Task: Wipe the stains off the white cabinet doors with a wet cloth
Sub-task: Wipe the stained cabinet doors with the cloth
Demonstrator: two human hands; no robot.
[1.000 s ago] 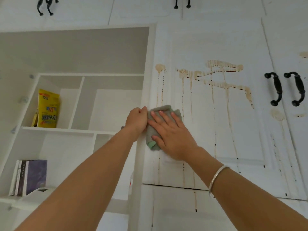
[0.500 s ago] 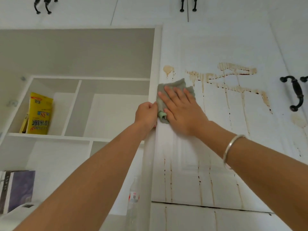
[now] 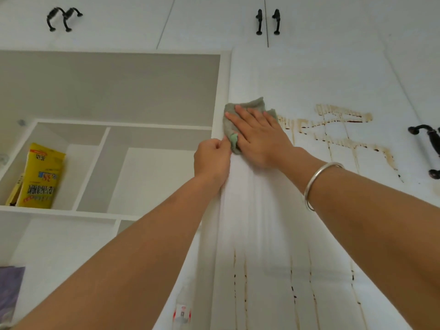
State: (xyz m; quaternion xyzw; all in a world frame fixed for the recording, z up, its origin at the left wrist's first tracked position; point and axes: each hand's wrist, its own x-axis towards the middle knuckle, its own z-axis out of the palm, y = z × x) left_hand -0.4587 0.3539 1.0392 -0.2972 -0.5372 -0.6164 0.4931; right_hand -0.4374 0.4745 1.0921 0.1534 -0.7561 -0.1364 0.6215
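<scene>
A grey-green cloth (image 3: 254, 106) lies flat against the white cabinet door (image 3: 309, 77), near the door's left edge. My right hand (image 3: 258, 136) presses on it with fingers spread. My left hand (image 3: 212, 160) grips the door's left edge just below the cloth, fingers curled round it. Brown stains (image 3: 342, 120) streak the door to the right of the cloth, with thin drip lines (image 3: 291, 282) lower down. The strip of door below my right hand looks white.
Left of the door are open shelves (image 3: 114, 210) with a yellow packet (image 3: 40, 177) and a purple book (image 3: 9, 289). Black handles (image 3: 428, 148) sit on the door's right side and on the upper doors (image 3: 267, 21). A plastic bottle (image 3: 182, 310) stands below.
My right hand slid the cloth upward along the door's left edge, over the small stain near the top. My left hand moved up the edge with it. The view tilted upward.
</scene>
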